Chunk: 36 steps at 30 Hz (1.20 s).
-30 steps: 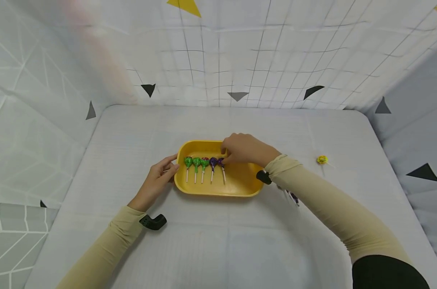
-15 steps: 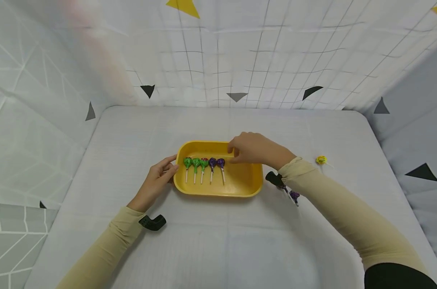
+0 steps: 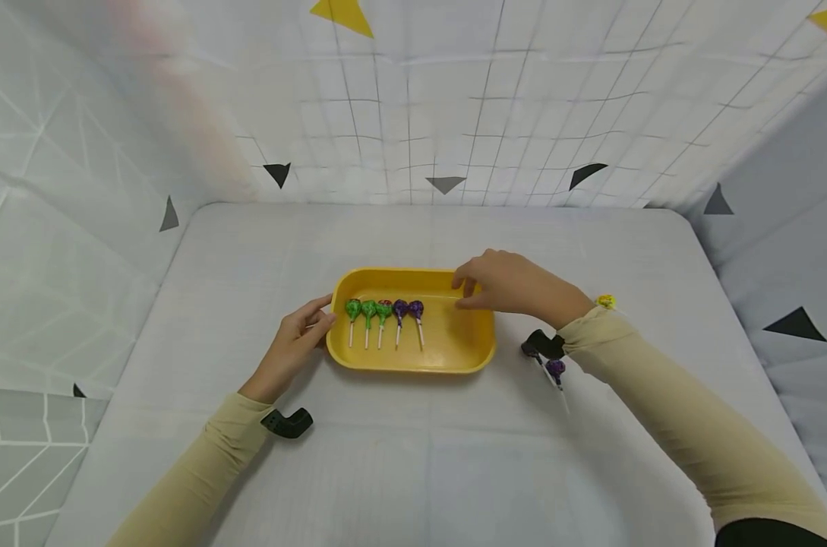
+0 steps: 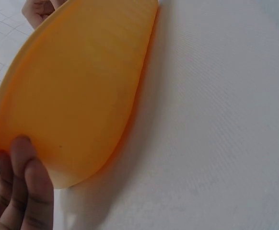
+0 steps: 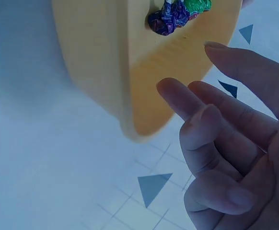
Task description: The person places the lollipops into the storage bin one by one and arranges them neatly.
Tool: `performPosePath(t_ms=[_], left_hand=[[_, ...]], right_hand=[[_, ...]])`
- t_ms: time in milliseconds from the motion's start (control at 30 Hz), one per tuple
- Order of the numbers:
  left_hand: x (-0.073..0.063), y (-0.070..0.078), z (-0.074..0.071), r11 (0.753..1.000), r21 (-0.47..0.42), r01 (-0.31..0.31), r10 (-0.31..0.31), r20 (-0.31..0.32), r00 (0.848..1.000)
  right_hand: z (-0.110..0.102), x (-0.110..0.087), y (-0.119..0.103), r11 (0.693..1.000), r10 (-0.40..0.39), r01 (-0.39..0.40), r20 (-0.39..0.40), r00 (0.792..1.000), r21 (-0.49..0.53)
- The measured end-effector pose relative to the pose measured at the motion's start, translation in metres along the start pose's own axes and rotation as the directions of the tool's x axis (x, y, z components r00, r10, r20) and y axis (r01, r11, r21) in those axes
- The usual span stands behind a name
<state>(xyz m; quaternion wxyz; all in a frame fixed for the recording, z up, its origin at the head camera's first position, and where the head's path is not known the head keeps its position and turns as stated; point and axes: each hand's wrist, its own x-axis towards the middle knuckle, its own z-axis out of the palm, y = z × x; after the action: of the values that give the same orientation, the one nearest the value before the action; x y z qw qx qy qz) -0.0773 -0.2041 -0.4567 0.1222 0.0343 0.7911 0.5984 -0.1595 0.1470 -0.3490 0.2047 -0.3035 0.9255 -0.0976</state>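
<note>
A yellow tray [image 3: 457,334] lies on the table, with three green-wrapped lollipops [image 3: 368,307] and two purple-wrapped lollipops [image 3: 416,309] in a row in its left half, sticks toward me. My left hand [image 3: 291,346] grips the tray's left end, thumb at the rim; in the left wrist view its fingers [image 4: 36,191] lie against the outer wall. Over the tray's right end hovers my right hand [image 3: 519,287], thumb and fingers apart and holding nothing. The right wrist view shows that hand's spread fingers [image 5: 197,129] in front of the tray's bare end.
To the right of the tray, a purple lollipop [image 3: 555,370] lies on the white table beside another stick, partly hidden by the dark wrist camera [image 3: 544,345]. A yellow lollipop [image 3: 605,301] farther right is partly covered by my sleeve. White cloth walls stand around the table.
My right hand has let go of the rightmost purple lollipop in the tray and moved right. Its thumb and fingers have spread. My left hand stays on the tray.
</note>
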Motion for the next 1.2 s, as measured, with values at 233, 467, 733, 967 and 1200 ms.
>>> performPosePath(t_ms=[233,467,733,967,1200], left_hand=[[0.0,0.0,0.001,1.0,-0.009,0.007,-0.007,0.0,1.0],[0.0,0.001,0.001,1.0,-0.006,0.015,-0.015,0.0,1.0],[-0.001,0.0,0.001,1.0,-0.006,0.025,-0.025,-0.009,1.0],[-0.003,0.002,0.002,1.0,-0.014,0.021,-0.021,-0.003,1.0],[-0.003,0.003,0.002,1.0,-0.017,0.025,-0.025,0.001,1.0]], right_hand=[[0.0,-0.018,0.013,0.999,0.033,-0.032,-0.039,0.999,0.033],[0.0,-0.034,0.029,0.996,0.055,-0.05,-0.076,0.996,0.068],[0.003,-0.049,0.044,0.992,0.067,-0.055,-0.101,0.993,0.116],[0.014,-0.061,0.056,0.989,0.106,-0.096,-0.087,0.99,0.112],[0.029,-0.07,0.07,0.982,0.15,-0.139,-0.081,0.985,0.129]])
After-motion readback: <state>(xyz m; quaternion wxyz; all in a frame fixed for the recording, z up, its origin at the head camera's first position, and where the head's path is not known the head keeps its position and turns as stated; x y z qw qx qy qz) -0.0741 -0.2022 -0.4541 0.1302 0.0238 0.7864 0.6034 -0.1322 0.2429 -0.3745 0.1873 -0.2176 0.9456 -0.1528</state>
